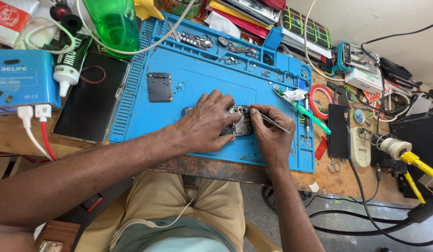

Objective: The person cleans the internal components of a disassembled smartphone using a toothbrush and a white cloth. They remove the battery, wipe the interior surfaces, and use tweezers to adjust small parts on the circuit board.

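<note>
Seated person at a repair bench, seen from above. The left hand (208,122) lies palm down with fingers spread over an opened phone (239,122), pressing it flat against the blue work mat (211,79); the phone sits near the mat's front edge, its exposed circuit boards visible between the 2 hands. The right hand (268,135) is closed in a pinch around a thin metal tool (271,121), apparently tweezers, whose tip meets the upper right corner of the phone. On the mat behind the left hand lies a dark back panel (160,87) with a camera strip along its top, well apart from the phone. Small screws and parts fill the tray compartments (225,46) along the mat's far edge. To the mat's left, a dark phone screen (91,98) rests flat on the wooden bench (11,135), beside a white glue bottle (72,65), a blue charger box (22,79) and a green plastic bottle (112,23). To the right lie a green-handled tool (309,116), a red tape roll (322,100), another black phone (338,130) and small scissors (334,164).
</note>
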